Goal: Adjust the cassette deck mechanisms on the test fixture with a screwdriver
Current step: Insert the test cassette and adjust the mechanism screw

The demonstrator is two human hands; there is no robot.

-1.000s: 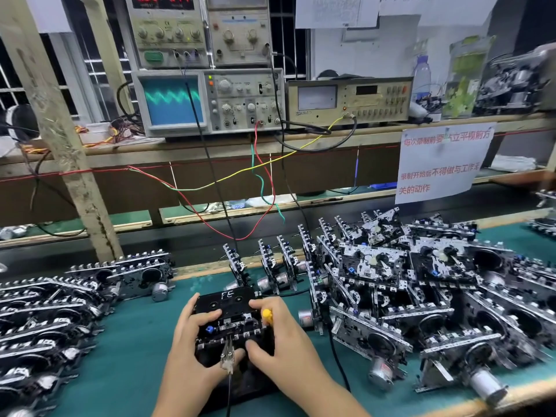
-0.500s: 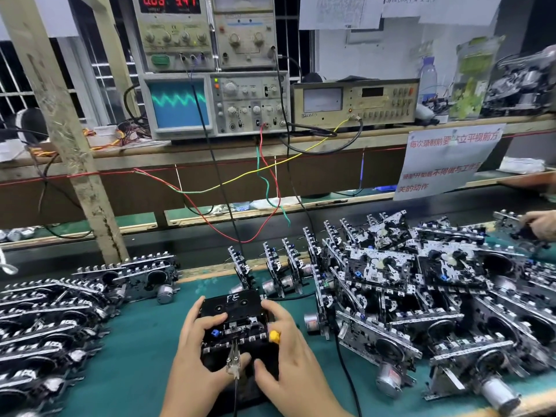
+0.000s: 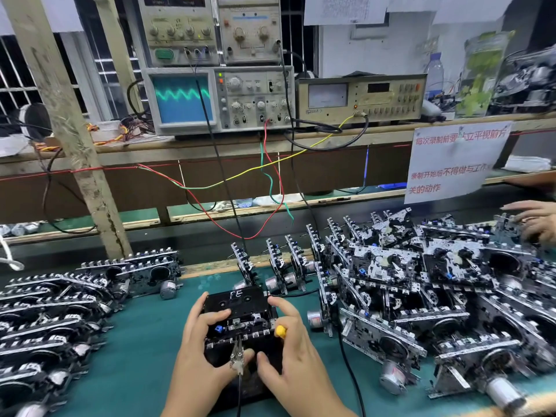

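Centrally, black cassette deck mechanism (image 3: 240,320) marked "FE", left hand (image 3: 198,350) gripping it, right hand (image 3: 288,353) pinching yellow-handled screwdriver (image 3: 280,331).

We see another person's hand (image 3: 534,219) now reaching further in from the right edge onto the pile of grey metal cassette deck mechanisms (image 3: 421,284); a second ago it is out of sight. Our left hand's (image 3: 198,350) fingers curl higher over the black cassette marked FE (image 3: 237,302).

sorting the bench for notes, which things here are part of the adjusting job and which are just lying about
In the job:
left hand
right hand
cassette deck
yellow-handled screwdriver
oscilloscope

Lying about:
water bottle
paper sign
heap of decks
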